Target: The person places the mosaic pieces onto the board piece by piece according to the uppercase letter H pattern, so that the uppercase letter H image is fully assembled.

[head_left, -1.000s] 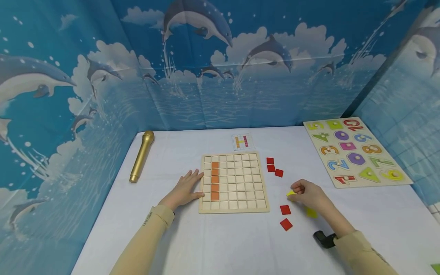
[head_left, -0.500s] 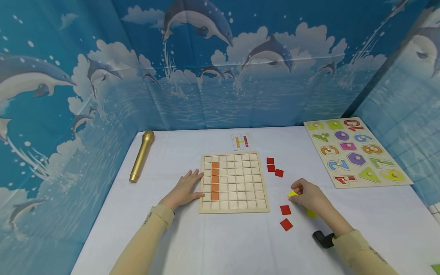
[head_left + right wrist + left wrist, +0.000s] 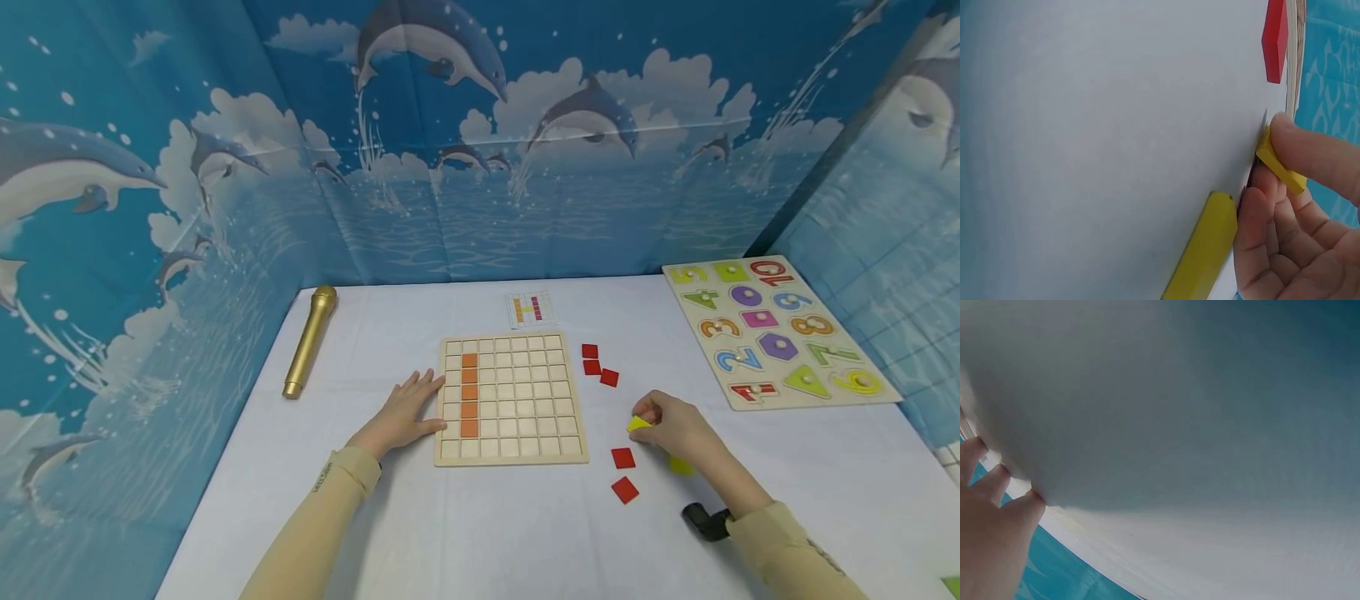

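My right hand (image 3: 678,427) pinches a yellow square tile (image 3: 1280,164) between thumb and fingers, low over the white cloth. A second yellow tile (image 3: 1202,250) lies on the cloth beneath that wrist. My left hand (image 3: 401,415) rests at the left edge of the wooden grid board (image 3: 525,457), its fingers spread and relaxed. In the left wrist view only the fingers (image 3: 1019,509) show, pressing on the white surface. On the board, several orange tiles (image 3: 469,392) fill part of the second column from the left.
Red tiles lie right of the board, such as a far one (image 3: 590,351) and a near one (image 3: 624,490). A pattern card (image 3: 531,309) sits behind the board. A gold microphone (image 3: 310,342) lies at left, a number puzzle board (image 3: 780,333) at right. A dolphin curtain (image 3: 480,208) backs the table.
The pinched yellow tile has shifted and turned slightly in my right hand's fingers, which moved only a little. My left hand and the board have stayed put.
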`<action>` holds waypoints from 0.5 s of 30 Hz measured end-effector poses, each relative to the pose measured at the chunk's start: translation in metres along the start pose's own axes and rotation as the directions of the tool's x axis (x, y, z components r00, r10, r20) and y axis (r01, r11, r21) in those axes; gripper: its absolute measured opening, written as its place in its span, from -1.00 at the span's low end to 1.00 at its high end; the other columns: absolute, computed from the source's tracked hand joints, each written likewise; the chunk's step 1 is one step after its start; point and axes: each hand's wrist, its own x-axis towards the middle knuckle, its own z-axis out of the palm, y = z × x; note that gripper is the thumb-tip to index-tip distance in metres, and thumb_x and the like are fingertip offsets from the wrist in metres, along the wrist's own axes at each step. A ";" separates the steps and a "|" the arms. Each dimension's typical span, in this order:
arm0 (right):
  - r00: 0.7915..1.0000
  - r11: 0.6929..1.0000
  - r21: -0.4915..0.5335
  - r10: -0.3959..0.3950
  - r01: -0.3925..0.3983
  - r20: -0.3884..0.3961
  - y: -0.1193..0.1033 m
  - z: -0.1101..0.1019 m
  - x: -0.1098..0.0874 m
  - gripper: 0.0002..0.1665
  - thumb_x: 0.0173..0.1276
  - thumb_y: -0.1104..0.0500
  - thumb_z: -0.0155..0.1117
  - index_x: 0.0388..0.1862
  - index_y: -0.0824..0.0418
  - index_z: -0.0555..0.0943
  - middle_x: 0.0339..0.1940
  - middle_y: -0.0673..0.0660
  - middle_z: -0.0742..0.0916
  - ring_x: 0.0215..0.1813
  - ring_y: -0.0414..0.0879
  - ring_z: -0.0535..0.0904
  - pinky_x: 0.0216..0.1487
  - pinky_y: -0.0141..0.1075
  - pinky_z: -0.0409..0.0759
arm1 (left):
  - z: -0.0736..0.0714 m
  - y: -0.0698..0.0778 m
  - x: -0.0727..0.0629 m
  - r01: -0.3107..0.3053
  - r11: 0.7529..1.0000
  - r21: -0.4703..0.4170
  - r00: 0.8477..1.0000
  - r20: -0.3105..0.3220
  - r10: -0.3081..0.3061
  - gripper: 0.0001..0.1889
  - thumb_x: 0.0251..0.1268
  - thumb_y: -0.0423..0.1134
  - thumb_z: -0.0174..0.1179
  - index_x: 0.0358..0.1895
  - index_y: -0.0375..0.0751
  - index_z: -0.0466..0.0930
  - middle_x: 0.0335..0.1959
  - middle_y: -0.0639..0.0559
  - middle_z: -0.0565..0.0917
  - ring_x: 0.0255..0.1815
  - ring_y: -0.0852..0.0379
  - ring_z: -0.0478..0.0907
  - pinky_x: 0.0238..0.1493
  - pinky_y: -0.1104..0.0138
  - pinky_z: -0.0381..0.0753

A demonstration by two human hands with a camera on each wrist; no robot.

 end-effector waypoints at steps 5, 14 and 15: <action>1.000 1.000 0.011 -0.011 0.011 -0.011 -0.001 0.000 0.000 -0.60 0.18 0.15 0.49 -0.12 0.30 0.53 -0.35 0.15 0.57 -0.28 -0.03 0.45 -0.34 -0.35 0.50 | 0.000 0.000 0.000 -0.009 1.000 0.000 1.000 -0.003 0.009 -0.14 0.28 0.05 0.28 0.55 -0.17 0.11 0.60 -0.23 0.02 0.62 -0.26 -0.13 0.56 -0.22 -0.13; 0.996 0.990 0.118 -0.082 0.084 -0.021 -0.034 0.006 0.006 -0.59 0.19 0.12 0.48 -0.08 0.29 0.55 -0.32 0.12 0.62 -0.29 -0.07 0.51 -0.32 -0.37 0.56 | -0.001 0.000 -0.001 -0.009 1.000 -0.014 1.000 -0.007 0.009 -0.15 0.28 0.04 0.29 0.55 -0.17 0.11 0.60 -0.23 0.02 0.62 -0.25 -0.14 0.56 -0.22 -0.15; 0.995 0.987 0.131 -0.092 0.094 -0.022 -0.041 0.007 0.008 -0.59 0.19 0.13 0.48 -0.07 0.29 0.56 -0.32 0.12 0.62 -0.29 -0.07 0.52 -0.32 -0.37 0.57 | 0.000 0.000 -0.001 -0.009 1.000 -0.015 1.000 -0.007 0.009 -0.15 0.28 0.04 0.29 0.55 -0.17 0.11 0.60 -0.23 0.03 0.62 -0.26 -0.14 0.56 -0.23 -0.15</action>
